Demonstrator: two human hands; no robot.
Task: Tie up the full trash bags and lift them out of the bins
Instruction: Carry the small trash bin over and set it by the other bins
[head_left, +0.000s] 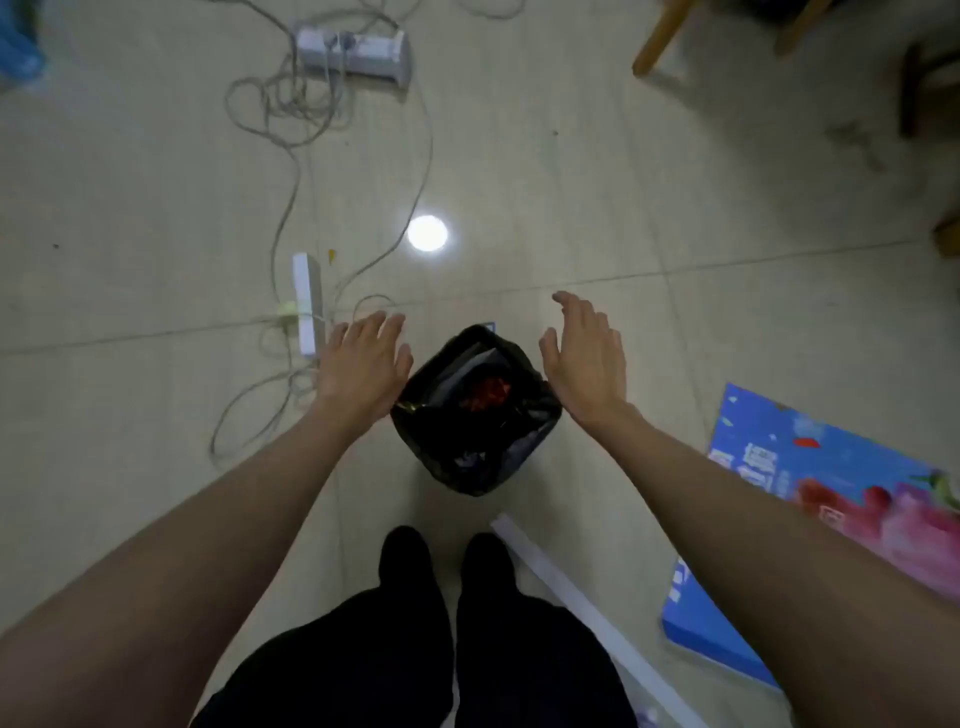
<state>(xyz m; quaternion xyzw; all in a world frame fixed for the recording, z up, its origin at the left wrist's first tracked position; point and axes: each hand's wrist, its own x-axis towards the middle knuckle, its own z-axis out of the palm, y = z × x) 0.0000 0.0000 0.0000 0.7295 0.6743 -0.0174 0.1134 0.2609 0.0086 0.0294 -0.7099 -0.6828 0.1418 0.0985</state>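
Note:
A small bin lined with a black trash bag (470, 457) stands on the tiled floor just ahead of my feet. The bag's mouth gapes, and red and grey rubbish (488, 392) shows inside. My left hand (363, 361) hovers at the bin's left rim with its fingers straight, holding nothing. At the bin's right side my right hand (584, 353) is stretched out flat, palm turned inward, also holding nothing. Whether either hand touches the bag I cannot tell.
Two power strips (306, 306) (353, 49) and tangled cables (291, 104) lie on the floor to the left and ahead. A blue printed carton (831, 499) and a white strip (571, 592) lie at the right. Wooden chair legs (657, 39) stand far right.

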